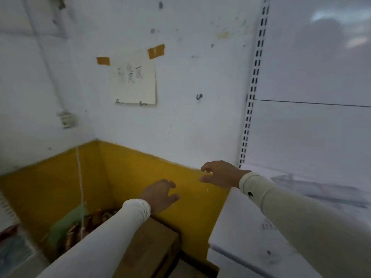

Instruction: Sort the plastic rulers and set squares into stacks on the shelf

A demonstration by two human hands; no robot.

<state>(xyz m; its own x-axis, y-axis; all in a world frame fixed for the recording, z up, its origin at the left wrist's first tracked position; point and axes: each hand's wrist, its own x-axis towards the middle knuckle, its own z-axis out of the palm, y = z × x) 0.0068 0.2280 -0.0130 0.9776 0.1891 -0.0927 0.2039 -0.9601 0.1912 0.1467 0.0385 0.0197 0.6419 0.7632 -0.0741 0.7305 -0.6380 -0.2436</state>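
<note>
White shelf at right, surface smudged; no rulers or set squares identifiable in this blurred view. Left hand and right hand held out before the yellow wall band, fingers loosely spread, gripping nothing. Cardboard box below left forearm.

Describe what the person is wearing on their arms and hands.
Both arms are covered by long, snug sleeves ending at the wrists: the left sleeve is white, the right sleeve cream with a small dark logo near the cuff. The left hand and right hand are bare.
</note>
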